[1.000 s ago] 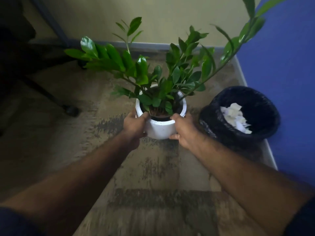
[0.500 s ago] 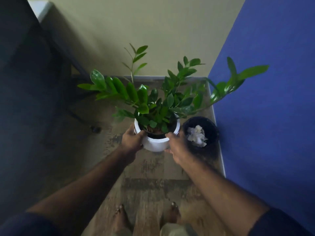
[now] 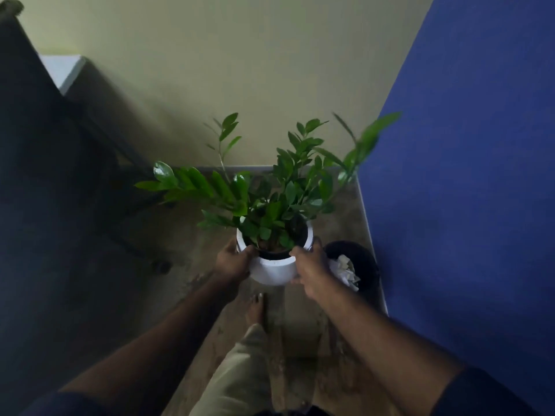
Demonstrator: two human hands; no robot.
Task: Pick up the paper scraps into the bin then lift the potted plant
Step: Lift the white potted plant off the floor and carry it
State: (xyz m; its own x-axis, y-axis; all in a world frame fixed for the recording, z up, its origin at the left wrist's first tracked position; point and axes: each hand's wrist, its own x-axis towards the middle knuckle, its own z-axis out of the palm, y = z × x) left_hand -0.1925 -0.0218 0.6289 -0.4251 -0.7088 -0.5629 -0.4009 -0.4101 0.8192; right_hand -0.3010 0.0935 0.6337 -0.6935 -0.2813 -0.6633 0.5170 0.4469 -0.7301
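Note:
The potted plant [image 3: 274, 270], a white round pot with glossy green leafy stems, is held off the floor in front of me. My left hand [image 3: 231, 261] grips the pot's left side with the thumb over the rim. My right hand [image 3: 310, 270] grips its right side the same way. Down on the floor to the right stands the black-lined bin [image 3: 365, 265], partly hidden behind my right hand. White paper scraps [image 3: 345, 270] lie inside it.
A blue wall [image 3: 465, 190] runs close along the right, a pale yellow wall [image 3: 240, 70] stands ahead. A dark office chair [image 3: 45, 175] with a wheeled base fills the left. My bare foot [image 3: 255, 307] and trouser leg are on the carpet below the pot.
The pot has risen from the floor in both hands. The view has pulled up and back, so the bin looks smaller and lower and my leg has come into view.

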